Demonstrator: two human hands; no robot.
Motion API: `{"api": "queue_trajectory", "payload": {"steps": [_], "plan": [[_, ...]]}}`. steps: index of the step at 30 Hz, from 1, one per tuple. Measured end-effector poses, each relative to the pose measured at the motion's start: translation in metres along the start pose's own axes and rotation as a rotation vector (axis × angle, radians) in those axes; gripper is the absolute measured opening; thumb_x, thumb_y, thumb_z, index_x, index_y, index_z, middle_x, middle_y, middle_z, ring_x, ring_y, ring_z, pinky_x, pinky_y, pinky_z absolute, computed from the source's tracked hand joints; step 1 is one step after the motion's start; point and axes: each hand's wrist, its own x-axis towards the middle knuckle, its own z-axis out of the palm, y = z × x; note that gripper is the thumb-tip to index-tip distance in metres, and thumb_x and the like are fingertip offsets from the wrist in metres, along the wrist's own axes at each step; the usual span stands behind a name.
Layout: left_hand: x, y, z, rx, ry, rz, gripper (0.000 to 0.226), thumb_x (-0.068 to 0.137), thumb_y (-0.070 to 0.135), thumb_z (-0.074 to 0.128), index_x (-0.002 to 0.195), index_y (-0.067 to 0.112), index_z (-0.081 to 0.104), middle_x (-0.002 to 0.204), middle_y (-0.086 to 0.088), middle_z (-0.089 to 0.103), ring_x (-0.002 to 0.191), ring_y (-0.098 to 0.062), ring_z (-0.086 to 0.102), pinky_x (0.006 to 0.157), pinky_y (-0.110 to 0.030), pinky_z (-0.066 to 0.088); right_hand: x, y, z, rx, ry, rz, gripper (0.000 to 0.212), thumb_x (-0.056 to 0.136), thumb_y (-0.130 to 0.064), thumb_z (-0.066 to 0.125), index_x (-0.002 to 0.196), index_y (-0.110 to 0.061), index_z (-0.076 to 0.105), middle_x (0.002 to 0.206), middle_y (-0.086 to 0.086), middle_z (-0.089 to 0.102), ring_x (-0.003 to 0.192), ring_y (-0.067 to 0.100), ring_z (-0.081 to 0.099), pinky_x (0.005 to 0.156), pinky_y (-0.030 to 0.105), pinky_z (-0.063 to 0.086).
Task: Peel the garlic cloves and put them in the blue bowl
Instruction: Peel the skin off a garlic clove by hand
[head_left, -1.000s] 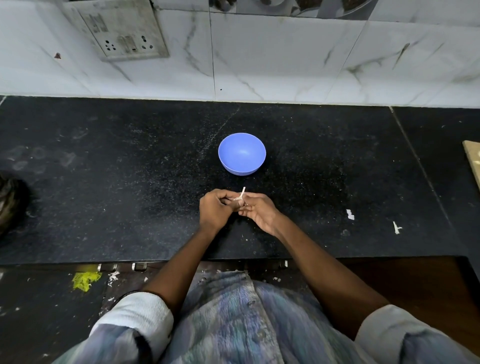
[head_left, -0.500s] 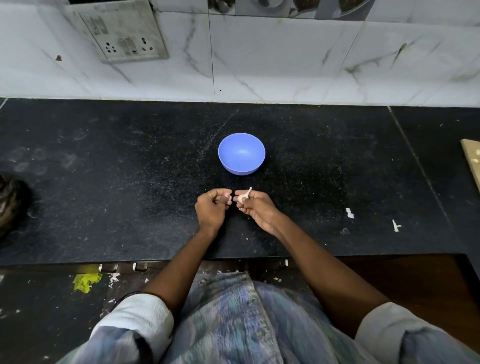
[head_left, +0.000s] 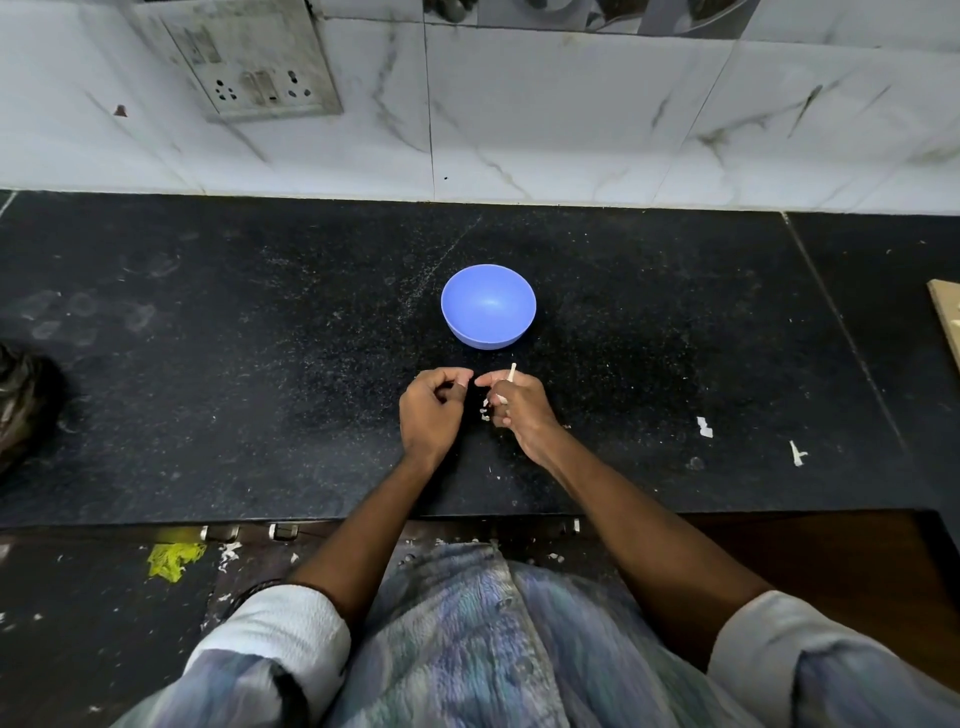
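An empty blue bowl (head_left: 488, 338) stands on the black counter (head_left: 208, 364), just beyond my hands. My right hand (head_left: 519, 408) grips a small garlic clove (head_left: 501, 399); a thin pale strip of peel (head_left: 512, 372) sticks up from its fingers. My left hand (head_left: 432, 413) hovers a short gap to the left, fingers curled, thumb against forefinger, with nothing visible in them. A few tiny white peel flakes (head_left: 485, 412) show between the two hands. Most of the clove is hidden inside the right hand's fingers.
White peel scraps (head_left: 704, 427) lie on the counter to the right. A wooden board (head_left: 948, 322) pokes in at the right edge and a dark object (head_left: 23, 400) at the left edge. The tiled wall with a socket plate (head_left: 249, 67) bounds the back.
The hands, joined on the clove a second ago, have pulled apart. The right hand keeps the clove and its peel strip; small flakes now show between them.
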Motion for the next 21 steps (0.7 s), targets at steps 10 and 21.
{"api": "queue_trajectory", "payload": {"steps": [10, 21], "plan": [[0.0001, -0.0037, -0.0013, 0.275, -0.222, 0.233, 0.024, 0.087, 0.019, 0.086, 0.111, 0.017, 0.083, 0.110, 0.006, 0.068, 0.101, -0.007, 0.060, 0.087, 0.001, 0.035, -0.0056, -0.0063, -0.0007, 0.222, -0.178, 0.159, 0.064, 0.106, -0.063, 0.029, 0.123, -0.008, 0.058, 0.081, 0.006, 0.069, 0.062, 0.009, 0.045, 0.058, 0.026, 0.030], [-0.0043, -0.0046, -0.0097, 0.128, -0.132, 0.012, 0.016, 0.081, 0.021, 0.092, 0.091, 0.027, 0.082, 0.079, 0.014, 0.077, 0.070, 0.001, 0.069, 0.068, -0.013, 0.052, -0.0083, 0.0017, -0.0084, 0.120, -0.229, 0.071, 0.022, 0.101, 0.006, 0.054, 0.121, 0.008, 0.063, 0.107, 0.016, 0.072, 0.100, 0.024, 0.070, 0.089, 0.030, 0.060]]}}
